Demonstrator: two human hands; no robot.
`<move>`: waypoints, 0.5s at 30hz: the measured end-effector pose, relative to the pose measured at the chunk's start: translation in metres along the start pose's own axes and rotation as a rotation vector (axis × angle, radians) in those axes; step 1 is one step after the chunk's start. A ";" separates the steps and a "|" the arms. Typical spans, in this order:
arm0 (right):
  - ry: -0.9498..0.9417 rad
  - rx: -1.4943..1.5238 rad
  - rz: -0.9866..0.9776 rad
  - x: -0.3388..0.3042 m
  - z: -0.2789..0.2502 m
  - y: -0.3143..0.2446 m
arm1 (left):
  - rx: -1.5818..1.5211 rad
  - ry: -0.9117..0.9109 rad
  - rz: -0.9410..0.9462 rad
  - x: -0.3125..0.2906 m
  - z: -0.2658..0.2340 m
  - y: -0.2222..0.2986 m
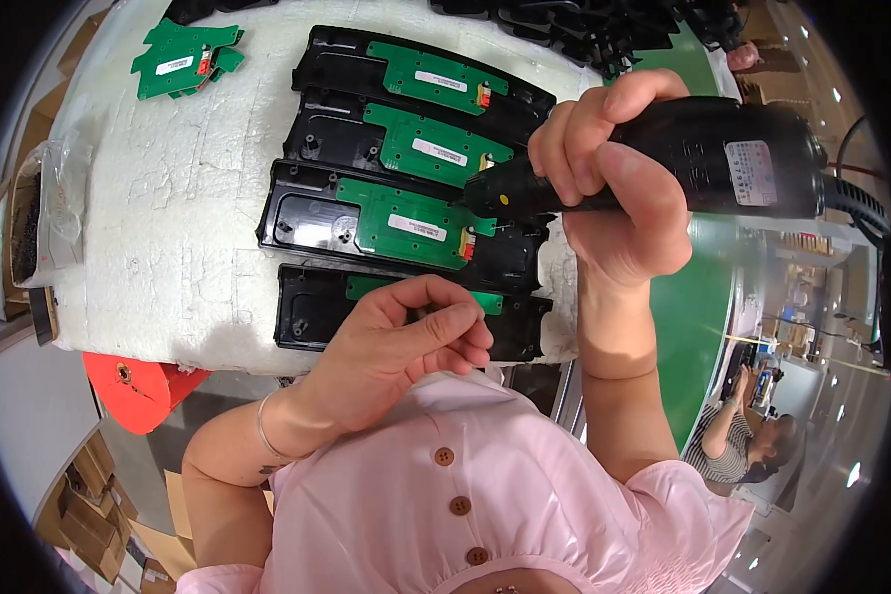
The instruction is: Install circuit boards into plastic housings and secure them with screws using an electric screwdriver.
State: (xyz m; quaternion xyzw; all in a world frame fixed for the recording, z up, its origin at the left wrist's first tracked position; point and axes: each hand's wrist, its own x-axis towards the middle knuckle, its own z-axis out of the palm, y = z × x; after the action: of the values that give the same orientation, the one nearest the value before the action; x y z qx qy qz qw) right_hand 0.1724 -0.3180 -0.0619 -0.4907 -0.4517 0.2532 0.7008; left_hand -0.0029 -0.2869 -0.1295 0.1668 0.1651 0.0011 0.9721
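My right hand is wrapped round a black electric screwdriver, held nearly level with its nose to the left. The nose is over a green circuit board, which lies in a long black plastic housing, third from the far side. Whether the bit touches a screw cannot be seen. My left hand hovers over the nearest housing, covering most of its board, thumb and fingers pinched together; anything between them is hidden. Beyond lie two more housings, the second and the farthest, each with a green board.
White foam covers the work surface. Loose green boards are piled at the far left, near a clear plastic bag. Black plastic parts are heaped at the far right. The screwdriver's cord runs right. Another person sits farther right.
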 end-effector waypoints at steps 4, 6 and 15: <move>-0.018 -0.032 0.031 -0.004 0.006 -0.006 | -0.029 0.085 0.009 0.001 -0.001 -0.001; -0.004 -0.058 0.040 -0.004 0.008 -0.006 | -0.046 0.095 0.013 0.001 -0.001 -0.002; -0.049 -0.071 0.081 0.004 0.004 0.001 | -0.156 0.074 0.058 0.003 -0.007 -0.004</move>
State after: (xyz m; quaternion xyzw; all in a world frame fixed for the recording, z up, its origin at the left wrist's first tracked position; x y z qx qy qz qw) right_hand 0.1706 -0.3120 -0.0610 -0.5267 -0.4571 0.2771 0.6610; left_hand -0.0025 -0.2878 -0.1378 0.0949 0.1955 0.0486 0.9749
